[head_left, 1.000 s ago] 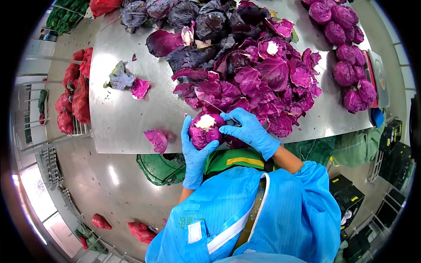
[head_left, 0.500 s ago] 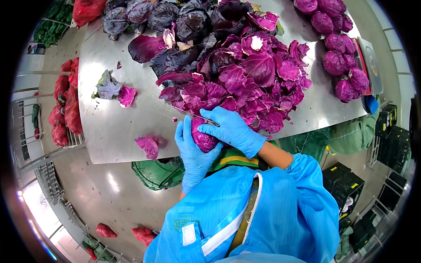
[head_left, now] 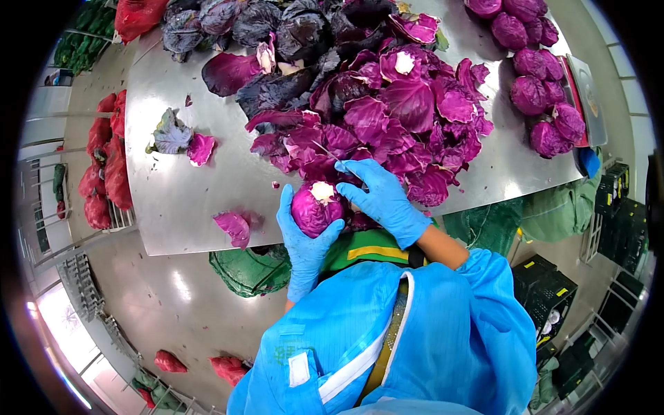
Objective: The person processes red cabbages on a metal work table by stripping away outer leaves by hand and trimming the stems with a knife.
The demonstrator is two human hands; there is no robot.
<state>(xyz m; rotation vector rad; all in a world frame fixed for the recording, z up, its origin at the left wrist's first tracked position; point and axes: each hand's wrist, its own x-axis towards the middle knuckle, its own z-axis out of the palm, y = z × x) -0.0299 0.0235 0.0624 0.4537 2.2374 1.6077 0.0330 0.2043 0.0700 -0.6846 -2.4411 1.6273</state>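
A red cabbage point(head_left: 315, 212) with a pale cut stem facing up rests in my left hand point(head_left: 304, 250), whose blue-gloved fingers and thumb curl round its left and lower sides. Just right of it, my right hand point(head_left: 386, 200), also gloved, is closed on a knife. Only a thin stretch of the knife's blade point(head_left: 322, 149) shows, pointing up and left over the loose leaves; the handle is hidden in my fingers. Beyond both hands spreads a heap of purple cabbage leaves point(head_left: 408, 111). Below my right hand a bit of purple shows, too covered to make out.
Dark untrimmed cabbages point(head_left: 304, 31) sit at the back of the metal table point(head_left: 173, 214). Trimmed cabbages point(head_left: 529, 93) are grouped at the right, beside a scale-like device point(head_left: 588, 100). A loose leaf point(head_left: 234, 228) lies near the front edge. Red sacks point(head_left: 116, 173) stand at left, black crates point(head_left: 543, 294) at right.
The cabbage has turned so its white cut stem now faces up. My right hand has moved slightly right, and the knife has come off the cabbage.
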